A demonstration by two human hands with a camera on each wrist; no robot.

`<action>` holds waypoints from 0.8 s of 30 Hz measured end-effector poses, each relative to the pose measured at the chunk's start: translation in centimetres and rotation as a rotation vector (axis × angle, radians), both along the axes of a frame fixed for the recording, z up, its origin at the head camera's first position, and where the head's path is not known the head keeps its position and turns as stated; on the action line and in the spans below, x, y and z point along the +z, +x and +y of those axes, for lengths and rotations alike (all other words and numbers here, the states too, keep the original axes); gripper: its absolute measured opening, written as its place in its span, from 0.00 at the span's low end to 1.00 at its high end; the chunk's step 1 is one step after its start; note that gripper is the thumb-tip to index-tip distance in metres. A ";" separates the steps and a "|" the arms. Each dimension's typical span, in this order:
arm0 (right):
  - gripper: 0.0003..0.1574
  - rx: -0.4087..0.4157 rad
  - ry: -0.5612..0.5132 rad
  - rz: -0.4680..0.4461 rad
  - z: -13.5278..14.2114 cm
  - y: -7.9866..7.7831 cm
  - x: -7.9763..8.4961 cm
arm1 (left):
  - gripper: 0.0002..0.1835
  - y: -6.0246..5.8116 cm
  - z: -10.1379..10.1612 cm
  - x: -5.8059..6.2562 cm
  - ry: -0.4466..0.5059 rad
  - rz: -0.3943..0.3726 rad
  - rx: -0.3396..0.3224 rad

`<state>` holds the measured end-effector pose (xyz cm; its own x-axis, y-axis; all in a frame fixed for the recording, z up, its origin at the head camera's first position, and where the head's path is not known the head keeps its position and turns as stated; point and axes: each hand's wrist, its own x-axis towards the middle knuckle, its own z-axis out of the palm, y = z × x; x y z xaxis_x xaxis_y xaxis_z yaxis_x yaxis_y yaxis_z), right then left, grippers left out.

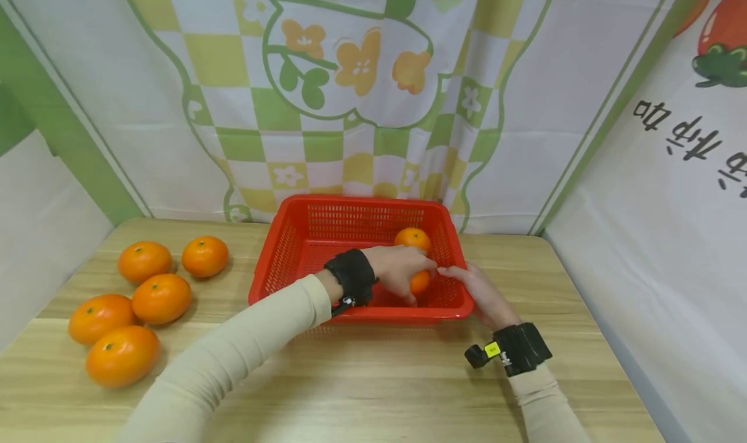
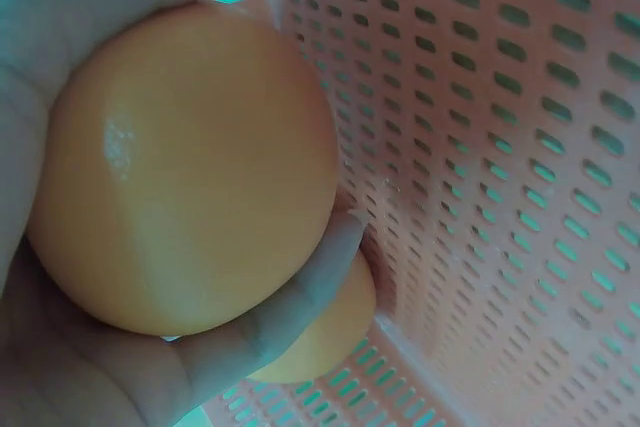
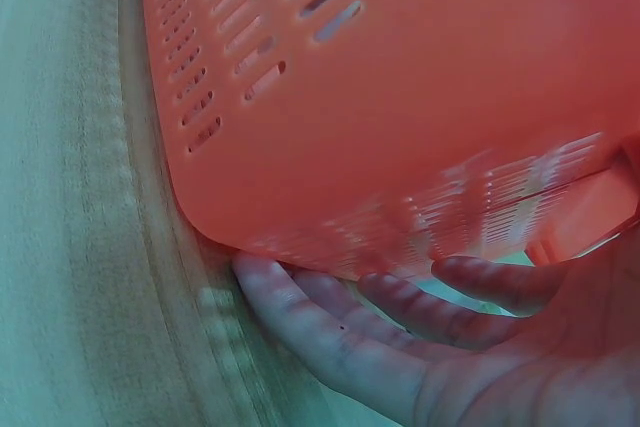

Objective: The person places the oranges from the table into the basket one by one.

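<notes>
Long sleeves are worn, cream, fabric creased: left sleeve [image 1: 233,352] is finished with a cuff band, right sleeve [image 1: 545,401] is wrinkled near the wrist. Wide black straps are wrapped over both wrists: left strap [image 1: 352,275], right strap [image 1: 521,347]. Right side is fitted with a rounded black module [image 1: 475,357] and a yellow label [image 1: 493,349], print too small to be read. Small whitish marks are seen on both units.

hands [image 2: 100,372]: left grips orange fruit [image 2: 195,172] | second fruit [image 2: 330,335] behind, probably similar, partly hidden | slotted basket wall [image 2: 480,137] alongside
</notes>
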<state>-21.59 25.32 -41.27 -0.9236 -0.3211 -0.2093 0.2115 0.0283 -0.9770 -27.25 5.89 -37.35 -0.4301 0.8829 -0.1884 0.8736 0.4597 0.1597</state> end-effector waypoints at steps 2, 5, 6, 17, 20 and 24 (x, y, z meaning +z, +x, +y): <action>0.29 -0.001 -0.002 0.007 -0.1 0.0 0.0 | 0.34 0.0 0.2 0.0 -0.004 0.004 0.003; 0.30 0.001 -0.005 0.016 -0.1 0.0 0.0 | 0.35 -0.1 0.4 -0.1 -0.017 0.020 0.006; 0.30 0.003 -0.007 0.018 -0.1 0.0 0.0 | 0.35 -0.1 0.5 -0.1 -0.023 0.025 0.008; 0.30 0.019 -0.027 0.016 -0.1 0.1 0.2 | 0.33 -0.2 1.4 -0.3 -0.090 0.008 0.030; 0.30 0.018 -0.020 0.020 0.0 0.1 0.3 | 0.34 -0.2 1.5 -0.3 -0.093 -0.006 0.031; 0.29 0.014 -0.013 0.019 0.0 0.1 0.3 | 0.34 -0.3 1.7 -0.3 -0.093 -0.026 0.026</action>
<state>-21.45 25.35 -40.99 -0.9229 -0.3364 -0.1872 0.1923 0.0184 -0.9812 -27.54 7.56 -37.69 -0.4465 0.8498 -0.2801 0.8574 0.4959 0.1377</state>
